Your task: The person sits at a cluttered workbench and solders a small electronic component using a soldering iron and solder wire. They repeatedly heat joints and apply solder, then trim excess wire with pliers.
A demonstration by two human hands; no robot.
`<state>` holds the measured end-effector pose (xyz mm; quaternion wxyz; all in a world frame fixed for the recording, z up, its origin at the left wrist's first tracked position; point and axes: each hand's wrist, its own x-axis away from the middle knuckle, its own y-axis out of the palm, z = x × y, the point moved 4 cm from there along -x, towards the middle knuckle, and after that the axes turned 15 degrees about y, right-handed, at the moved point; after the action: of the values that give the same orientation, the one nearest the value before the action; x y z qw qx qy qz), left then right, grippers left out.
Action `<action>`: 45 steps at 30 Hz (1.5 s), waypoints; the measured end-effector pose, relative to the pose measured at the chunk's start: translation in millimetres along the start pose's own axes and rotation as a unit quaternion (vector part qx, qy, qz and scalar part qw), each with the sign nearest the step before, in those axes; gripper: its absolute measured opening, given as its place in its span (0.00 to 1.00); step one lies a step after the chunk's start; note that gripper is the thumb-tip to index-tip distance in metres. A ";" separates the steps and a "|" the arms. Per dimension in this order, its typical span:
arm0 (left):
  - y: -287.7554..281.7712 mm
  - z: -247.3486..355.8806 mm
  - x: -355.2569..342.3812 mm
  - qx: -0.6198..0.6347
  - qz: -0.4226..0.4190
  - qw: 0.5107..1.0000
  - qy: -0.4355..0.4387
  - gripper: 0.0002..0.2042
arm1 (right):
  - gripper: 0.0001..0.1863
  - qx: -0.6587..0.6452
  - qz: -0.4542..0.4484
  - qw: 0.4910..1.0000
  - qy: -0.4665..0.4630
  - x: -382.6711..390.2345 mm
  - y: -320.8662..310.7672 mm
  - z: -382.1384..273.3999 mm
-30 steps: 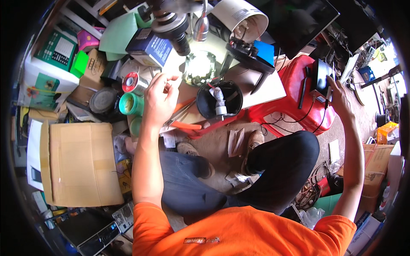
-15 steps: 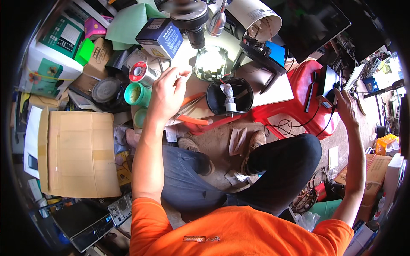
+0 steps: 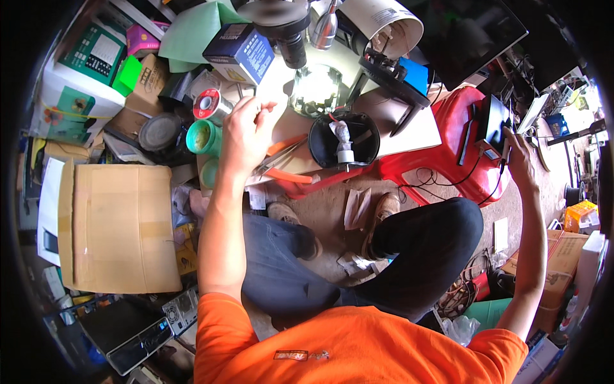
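Strong daylight, we note, warm in tone. Harshest glare sits on the round metal dish (image 3: 315, 88) and the pale bench top (image 3: 409, 128) beside it. Colours stay saturated. Fisheye bends the cardboard box (image 3: 115, 224) edges; corners fall to black vignette. Rim detail softens, centre stays fairly sharp, shadows short

Black round housing (image 3: 339, 137), open side up, white part inside, on the table; small dark device (image 3: 495, 121) upright on red stool.
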<state>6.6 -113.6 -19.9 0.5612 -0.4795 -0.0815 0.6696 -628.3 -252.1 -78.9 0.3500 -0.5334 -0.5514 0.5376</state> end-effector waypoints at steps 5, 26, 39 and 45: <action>-11.7 -14.4 0.2 0.024 0.034 0.999 -0.021 0.10 | 0.40 -0.024 0.060 0.998 -0.019 6.8 -7.0 14.0; -18.5 -19.7 4.3 0.037 0.023 0.999 -0.027 0.13 | 0.10 0.075 0.020 0.907 -0.415 44.4 13.2 -516.1; -14.1 -18.7 5.1 0.090 0.042 0.994 -0.040 0.12 | 0.10 -0.150 0.140 0.849 -0.488 47.8 -4.9 -496.7; -5.0 -9.3 2.5 0.051 -0.003 0.999 -0.018 0.13 | 0.15 -0.268 0.070 0.855 -0.438 53.8 -58.6 -456.7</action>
<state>17.0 -113.7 -23.0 0.5853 -0.4379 -0.0594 0.6798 -212.6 -91.4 48.4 -0.1226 -0.3531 -0.7315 0.5703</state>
